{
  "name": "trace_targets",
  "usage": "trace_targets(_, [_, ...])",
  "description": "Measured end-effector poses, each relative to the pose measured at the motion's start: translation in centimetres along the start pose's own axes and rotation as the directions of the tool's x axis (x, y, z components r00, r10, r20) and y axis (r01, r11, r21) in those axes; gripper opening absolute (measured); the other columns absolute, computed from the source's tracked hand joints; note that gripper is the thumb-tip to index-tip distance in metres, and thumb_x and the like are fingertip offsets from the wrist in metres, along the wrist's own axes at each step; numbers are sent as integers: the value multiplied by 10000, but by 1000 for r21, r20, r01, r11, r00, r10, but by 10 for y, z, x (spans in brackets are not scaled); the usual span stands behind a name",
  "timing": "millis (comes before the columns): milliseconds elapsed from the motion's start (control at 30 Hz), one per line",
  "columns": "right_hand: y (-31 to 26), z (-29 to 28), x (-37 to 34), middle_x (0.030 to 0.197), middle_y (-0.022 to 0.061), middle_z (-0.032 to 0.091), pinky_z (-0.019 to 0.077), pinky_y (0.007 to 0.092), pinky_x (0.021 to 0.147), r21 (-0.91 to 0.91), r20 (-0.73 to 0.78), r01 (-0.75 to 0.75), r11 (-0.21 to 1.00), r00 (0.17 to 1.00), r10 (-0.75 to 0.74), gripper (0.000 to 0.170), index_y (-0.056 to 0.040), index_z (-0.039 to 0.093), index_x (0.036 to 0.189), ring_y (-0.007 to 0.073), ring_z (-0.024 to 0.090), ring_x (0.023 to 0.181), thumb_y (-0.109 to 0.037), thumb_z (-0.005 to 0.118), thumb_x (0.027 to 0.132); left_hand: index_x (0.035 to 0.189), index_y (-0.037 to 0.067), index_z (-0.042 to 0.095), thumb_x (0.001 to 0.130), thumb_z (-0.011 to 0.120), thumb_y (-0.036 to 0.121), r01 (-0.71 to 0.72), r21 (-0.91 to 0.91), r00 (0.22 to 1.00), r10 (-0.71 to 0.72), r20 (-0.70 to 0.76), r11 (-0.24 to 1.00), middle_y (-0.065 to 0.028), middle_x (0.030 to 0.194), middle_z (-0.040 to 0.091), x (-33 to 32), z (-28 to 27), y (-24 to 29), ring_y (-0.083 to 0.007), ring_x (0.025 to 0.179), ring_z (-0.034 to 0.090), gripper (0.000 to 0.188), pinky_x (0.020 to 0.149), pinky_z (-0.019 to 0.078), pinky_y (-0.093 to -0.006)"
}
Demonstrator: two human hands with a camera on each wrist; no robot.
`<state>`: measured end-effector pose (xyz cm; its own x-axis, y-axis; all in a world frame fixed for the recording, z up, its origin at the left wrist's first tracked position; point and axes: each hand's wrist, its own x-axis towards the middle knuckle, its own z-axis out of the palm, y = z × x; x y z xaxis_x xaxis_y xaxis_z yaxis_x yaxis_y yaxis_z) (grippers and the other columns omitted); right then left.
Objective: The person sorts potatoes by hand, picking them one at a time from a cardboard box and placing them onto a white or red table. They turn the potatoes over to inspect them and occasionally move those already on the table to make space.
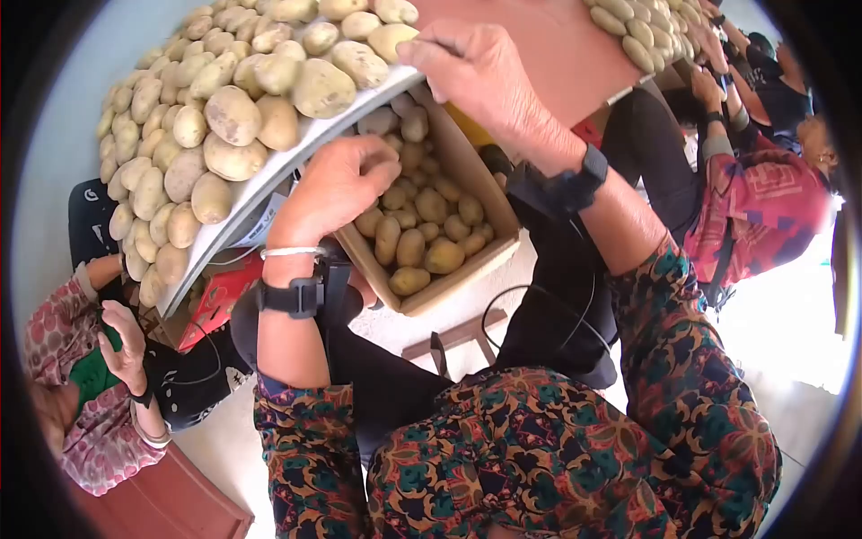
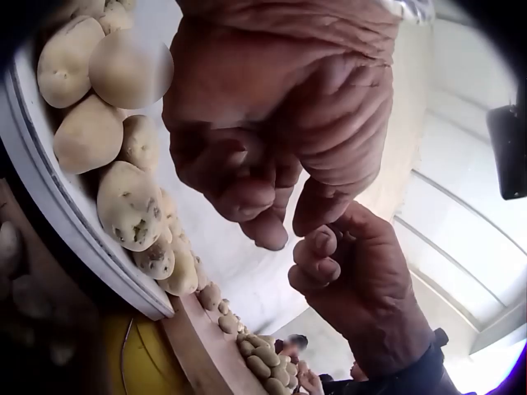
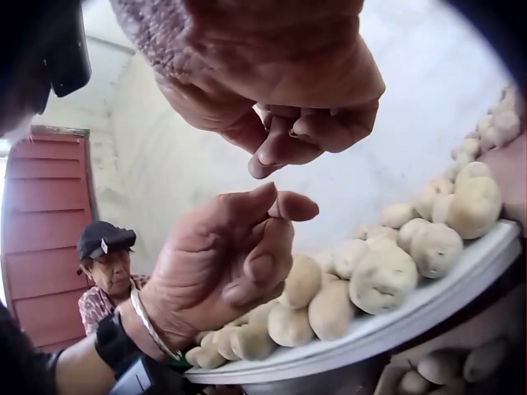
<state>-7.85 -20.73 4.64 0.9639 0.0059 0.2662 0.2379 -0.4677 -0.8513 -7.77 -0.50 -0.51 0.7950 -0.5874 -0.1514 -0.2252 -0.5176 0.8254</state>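
Note:
In the head view my left hand (image 1: 332,189) is above the near edge of the white table (image 1: 269,184), beside a heap of potatoes (image 1: 235,115). My right hand (image 1: 485,85) hovers by the potatoes at the table's right corner. Both hands have loosely bent fingers, with nothing visible in them. The left wrist view has my left hand (image 2: 280,123) large at the top, its fingertips near those of my right hand (image 2: 354,280). From the right wrist, my right hand (image 3: 272,82) appears just above my left hand (image 3: 222,255).
A cardboard box (image 1: 505,253) of potatoes stands below the table edge, between the knees. More potatoes (image 1: 642,34) lie on a reddish surface at the upper right. One person (image 1: 90,395) sits at the left, others (image 1: 763,211) at the right. Part of a yellow container (image 2: 144,354) shows below.

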Motion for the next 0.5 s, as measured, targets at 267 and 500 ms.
trace_targets(267, [23,-22,-4,615,2,525,419,236,524,312,-245,178,933,964,-102,220,21,610,772,52,487,575,-146,588,913,1076,18,651,761,669,221,152,479,867,-350,356,865,-222,1062,657,20,111,-106,-368,1037,620,375,903,490,-401])
trace_targets(500, [12,-52,-18,628,14,569,437,240,562,587,-60,-101,803,984,168,213,48,629,825,66,522,635,-136,571,916,1413,150,421,698,743,309,470,559,744,-647,165,683,-195,1359,515,8,183,-158,-397,1284,454,800,1063,387,-423])
